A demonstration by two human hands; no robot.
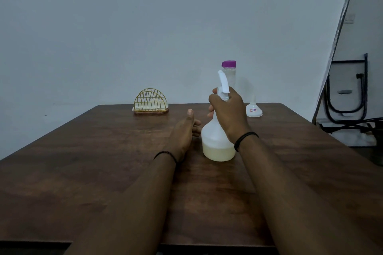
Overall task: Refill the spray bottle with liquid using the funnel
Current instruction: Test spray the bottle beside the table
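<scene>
A white spray bottle stands upright on the brown table, with pale yellowish liquid filling its lowest part. My right hand grips its neck just below the white trigger head. My left hand hovers open just left of the bottle's body, thumb up, not clearly touching it. Behind the spray bottle stands a clear bottle with a purple cap. A small translucent funnel sits upside down on the table, wide end down, at the back right.
A gold wire napkin holder with white napkins stands at the table's far edge, left of centre. A slanted board and a folded black metal frame lean beyond the table's right side. A plain wall is behind.
</scene>
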